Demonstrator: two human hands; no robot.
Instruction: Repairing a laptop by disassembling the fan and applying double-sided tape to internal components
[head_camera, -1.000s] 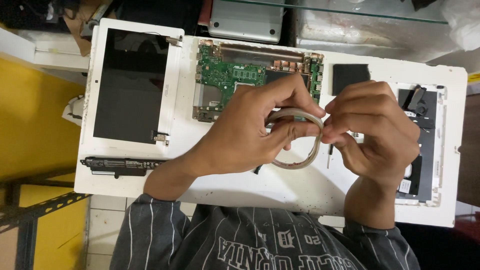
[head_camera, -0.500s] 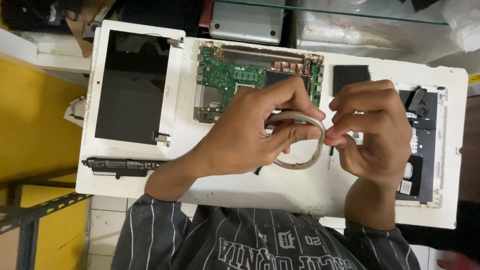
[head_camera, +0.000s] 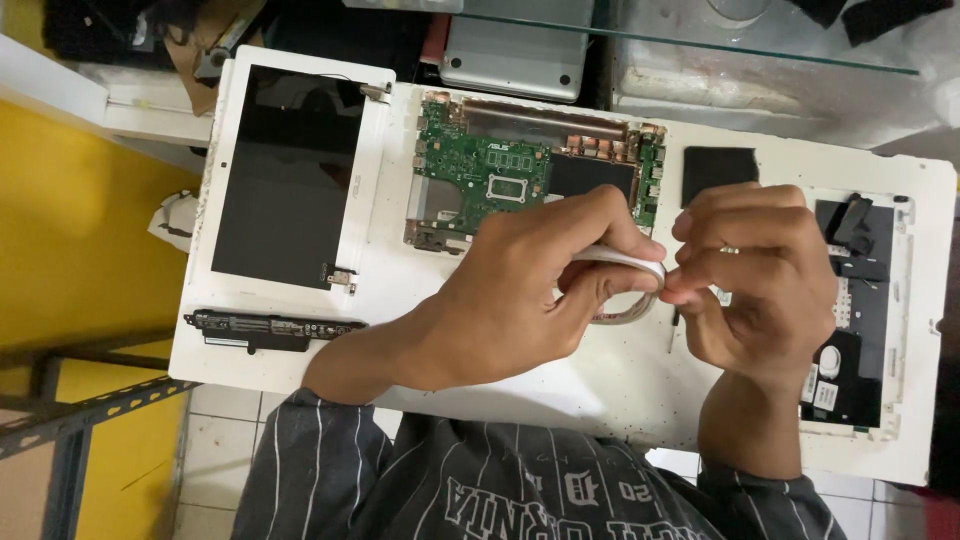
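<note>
My left hand (head_camera: 520, 295) grips a roll of clear tape (head_camera: 622, 268) above the white table (head_camera: 600, 385). My right hand (head_camera: 760, 270) pinches the roll's right side, fingers curled against it. Both hands meet over the table's middle, just below a green circuit board (head_camera: 480, 175) with copper heat pipes. Most of the roll is hidden by my fingers.
A white laptop lid with a dark screen (head_camera: 285, 175) lies at the left. A long black battery (head_camera: 270, 328) sits below it. A white laptop base with dark parts (head_camera: 860, 310) lies at the right, a black pad (head_camera: 718, 168) near it. A grey device (head_camera: 520, 45) sits behind.
The tape roll has tilted flatter between my hands, and my right hand has closed in tighter on its right side. Both hands stay over the table's middle.
</note>
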